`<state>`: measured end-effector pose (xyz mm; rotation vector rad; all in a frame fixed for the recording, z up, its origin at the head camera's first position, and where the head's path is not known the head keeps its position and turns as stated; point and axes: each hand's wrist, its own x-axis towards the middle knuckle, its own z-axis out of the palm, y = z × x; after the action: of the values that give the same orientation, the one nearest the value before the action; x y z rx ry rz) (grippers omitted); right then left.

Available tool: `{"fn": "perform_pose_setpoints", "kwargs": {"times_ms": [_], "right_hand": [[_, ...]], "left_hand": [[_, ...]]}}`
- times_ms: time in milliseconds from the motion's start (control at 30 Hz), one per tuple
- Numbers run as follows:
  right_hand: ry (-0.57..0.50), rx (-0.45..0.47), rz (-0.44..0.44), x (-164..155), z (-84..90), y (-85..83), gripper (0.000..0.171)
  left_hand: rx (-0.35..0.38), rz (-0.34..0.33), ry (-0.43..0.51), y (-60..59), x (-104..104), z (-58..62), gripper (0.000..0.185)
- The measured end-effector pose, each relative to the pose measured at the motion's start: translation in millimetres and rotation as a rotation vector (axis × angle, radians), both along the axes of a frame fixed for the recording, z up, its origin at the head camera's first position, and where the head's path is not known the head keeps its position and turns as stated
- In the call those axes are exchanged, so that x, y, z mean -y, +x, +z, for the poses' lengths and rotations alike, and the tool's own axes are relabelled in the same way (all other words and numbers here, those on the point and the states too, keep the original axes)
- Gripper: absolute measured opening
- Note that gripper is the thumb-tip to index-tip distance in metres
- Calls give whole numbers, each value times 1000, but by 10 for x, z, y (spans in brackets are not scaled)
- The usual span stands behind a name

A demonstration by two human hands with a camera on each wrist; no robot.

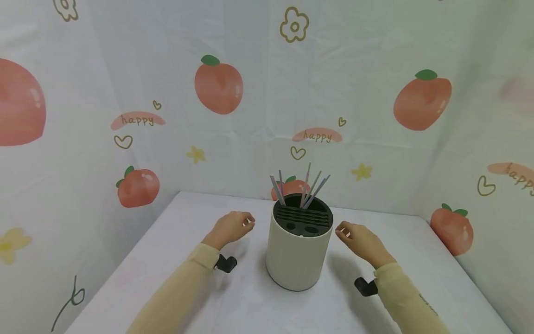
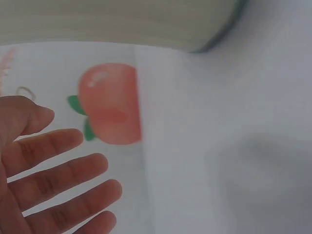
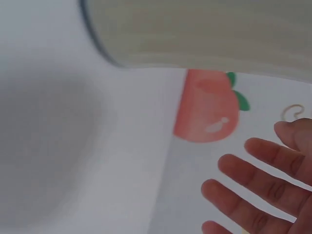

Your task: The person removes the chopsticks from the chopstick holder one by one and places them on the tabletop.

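Observation:
A cream cylindrical holder [image 1: 296,260] with a black slotted top [image 1: 302,221] stands upright on the table. Several thin sticks [image 1: 306,185] lean out of its large rear opening; their exact kind is too small to tell. To the holder's left is my left hand [image 1: 232,227], apart from its wall. My right hand [image 1: 362,240] hovers on the other side, close to the wall with a small gap. In both wrist views the fingers are spread and loosely bent, holding nothing. The holder's lower wall [image 2: 112,22] fills the top of the left wrist view.
A white table [image 1: 242,306] lies under the holder. Behind and beside it hangs a white cloth [image 1: 254,134] printed with peaches, flowers and hearts. Each wrist carries a small black device, one on the left sleeve [image 1: 179,292] and one on the right sleeve [image 1: 406,297].

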<state>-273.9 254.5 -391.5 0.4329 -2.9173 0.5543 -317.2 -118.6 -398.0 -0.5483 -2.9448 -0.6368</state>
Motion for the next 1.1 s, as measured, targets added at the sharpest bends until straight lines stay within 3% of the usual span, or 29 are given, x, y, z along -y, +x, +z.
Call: {"fn": "perform_pose_setpoints", "kwargs": {"times_ms": [133, 267, 433, 500, 600, 867, 1100], "right_hand": [[-164, -31, 32, 18, 215, -11, 21], [-348, -75, 69, 76, 400, -14, 28], [-590, -36, 162, 159, 517, -20, 34], [-666, -5, 189, 191, 519, -30, 35], [-720, 25, 206, 238, 485, -46, 36], [-737, 88, 198, 342, 362, -45, 38], [-720, 84, 168, 387, 327, -53, 38]], "left_hand": [[-25, -53, 149, 12, -42, 300, 21], [-65, -127, 363, 19, -111, 577, 23], [-31, -224, 710, 23, -224, 766, 26], [-6, -237, 819, 32, -266, 795, 25], [3, -240, 911, 50, -319, 802, 24], [10, -258, 999, 64, -414, 718, 20], [15, -245, 1050, 45, -450, 661, 19]]}}
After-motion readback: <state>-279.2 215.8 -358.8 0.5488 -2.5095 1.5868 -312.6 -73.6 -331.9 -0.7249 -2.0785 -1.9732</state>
